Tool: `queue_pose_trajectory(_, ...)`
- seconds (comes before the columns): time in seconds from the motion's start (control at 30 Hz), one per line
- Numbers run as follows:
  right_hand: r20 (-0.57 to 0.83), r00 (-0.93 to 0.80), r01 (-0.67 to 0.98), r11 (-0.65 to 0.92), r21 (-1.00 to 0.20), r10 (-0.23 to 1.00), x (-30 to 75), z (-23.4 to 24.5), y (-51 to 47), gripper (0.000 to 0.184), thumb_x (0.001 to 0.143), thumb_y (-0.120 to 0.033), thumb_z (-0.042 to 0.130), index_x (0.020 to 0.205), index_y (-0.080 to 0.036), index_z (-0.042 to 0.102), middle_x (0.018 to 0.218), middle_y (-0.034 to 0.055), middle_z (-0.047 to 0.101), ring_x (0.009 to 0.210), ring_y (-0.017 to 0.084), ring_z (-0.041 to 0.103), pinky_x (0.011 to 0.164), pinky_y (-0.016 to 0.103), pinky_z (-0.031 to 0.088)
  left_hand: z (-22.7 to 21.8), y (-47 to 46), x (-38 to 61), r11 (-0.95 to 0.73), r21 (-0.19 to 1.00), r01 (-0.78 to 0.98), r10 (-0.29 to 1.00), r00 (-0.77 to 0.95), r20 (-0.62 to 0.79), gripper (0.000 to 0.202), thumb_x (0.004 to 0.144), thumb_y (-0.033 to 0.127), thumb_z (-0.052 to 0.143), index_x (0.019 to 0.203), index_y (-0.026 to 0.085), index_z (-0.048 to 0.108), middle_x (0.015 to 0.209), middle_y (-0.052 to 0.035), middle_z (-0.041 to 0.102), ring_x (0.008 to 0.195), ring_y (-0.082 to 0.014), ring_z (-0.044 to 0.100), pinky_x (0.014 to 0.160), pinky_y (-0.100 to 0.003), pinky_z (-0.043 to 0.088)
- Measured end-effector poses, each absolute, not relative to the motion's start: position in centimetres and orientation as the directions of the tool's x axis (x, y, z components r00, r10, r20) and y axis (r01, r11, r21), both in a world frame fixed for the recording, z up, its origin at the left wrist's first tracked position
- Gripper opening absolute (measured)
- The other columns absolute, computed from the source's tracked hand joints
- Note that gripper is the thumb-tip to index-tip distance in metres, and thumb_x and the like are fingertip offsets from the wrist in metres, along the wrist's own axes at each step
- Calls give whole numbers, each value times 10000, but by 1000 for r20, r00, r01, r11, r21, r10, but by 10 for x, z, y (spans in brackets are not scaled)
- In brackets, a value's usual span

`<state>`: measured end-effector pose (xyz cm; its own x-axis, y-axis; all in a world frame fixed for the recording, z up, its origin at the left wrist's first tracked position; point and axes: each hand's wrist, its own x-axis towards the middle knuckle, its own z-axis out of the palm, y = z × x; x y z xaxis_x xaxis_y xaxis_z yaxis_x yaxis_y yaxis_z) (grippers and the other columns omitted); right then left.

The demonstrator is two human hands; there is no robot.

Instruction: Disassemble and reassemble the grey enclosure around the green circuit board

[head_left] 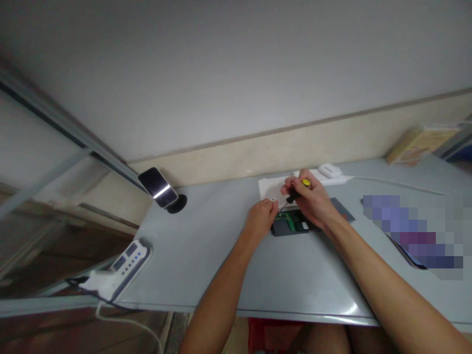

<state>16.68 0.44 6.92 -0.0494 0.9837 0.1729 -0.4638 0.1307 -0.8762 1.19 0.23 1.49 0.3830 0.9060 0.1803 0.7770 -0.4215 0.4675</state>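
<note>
The opened device (289, 229), green circuit board (294, 220) exposed, lies on the grey table (206, 255). Left hand (261, 217): fingers bunched at its upper-left corner; any pinch is indeterminable. Right hand (313, 200): fingers closed around the yellow-capped screwdriver (290, 199), shaft angled toward the left fingertips. Printing on the far box (418, 146) is illegible.

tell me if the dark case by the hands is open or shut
Open: the dark case shows its green circuit board uncovered, with the screwdriver in the right hand pointing toward it.
</note>
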Motion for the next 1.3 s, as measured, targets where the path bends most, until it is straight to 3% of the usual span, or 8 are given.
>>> queue_pose_trajectory(0.13,206,-30,-467,169,-868,978,164,69,6,407,810,-636,699,815,-266,530,568,-78,358,483,106,364,490,254,363,13,3,12,-420,462,781,907,379,183,427,1079,322,328,781,175,597,807,-50,655,753,-167,610,737,-276,440)
queue_pose_trajectory(0.33,249,54,-234,255,-938,967,162,57,13,373,860,-525,696,1103,-256,608,757,-22,621,696,145,592,658,283,483,14,1,11,-429,479,766,903,376,208,418,1076,315,334,786,175,600,803,-47,652,740,-162,599,731,-277,435)
queue_pose_trajectory(0.6,460,464,-74,550,-832,757,208,96,2,244,884,-456,684,1052,-308,587,742,-35,568,606,133,576,616,285,503,22,-2,2,-497,498,710,866,442,234,469,1069,349,352,725,180,621,787,-33,633,746,-153,591,734,-268,441)
queue_pose_trajectory(0.7,477,239,220,431,-875,846,243,109,-7,263,853,-402,709,1094,-312,652,821,0,623,623,148,575,626,311,510,30,-4,-3,-526,496,691,844,497,202,476,1064,373,355,768,179,673,796,-39,638,782,-166,609,773,-278,465)
queue_pose_trajectory(0.8,352,-190,600,392,-697,917,266,99,-17,306,732,-280,775,1035,-284,729,969,46,701,839,230,665,806,381,537,37,-10,-7,-566,525,635,804,566,182,287,989,407,542,1078,198,717,981,-62,676,912,-201,637,871,-308,492)
queue_pose_trajectory(0.87,150,-368,732,386,-562,918,274,86,-25,474,642,-188,791,1101,-292,732,1178,56,701,957,265,691,863,391,540,38,-16,-11,-576,547,608,790,587,179,468,886,463,693,1286,224,643,1158,-90,655,1075,-248,616,981,-358,480)
queue_pose_trajectory(1.07,-160,-320,937,286,-201,934,268,76,-35,760,720,-124,668,1452,-278,533,1467,92,578,1179,339,665,946,423,525,26,-28,-18,-578,572,581,780,600,179,767,726,406,861,1409,270,541,1258,-86,590,1187,-278,543,1093,-426,425)
queue_pose_trajectory(1.3,-279,-375,926,347,-146,884,246,104,-31,667,820,-182,652,1472,-254,537,1334,115,684,1203,331,661,976,413,514,17,-33,-17,-550,632,547,811,531,246,729,723,283,868,1381,244,557,1337,-86,610,1256,-292,520,1138,-464,372)
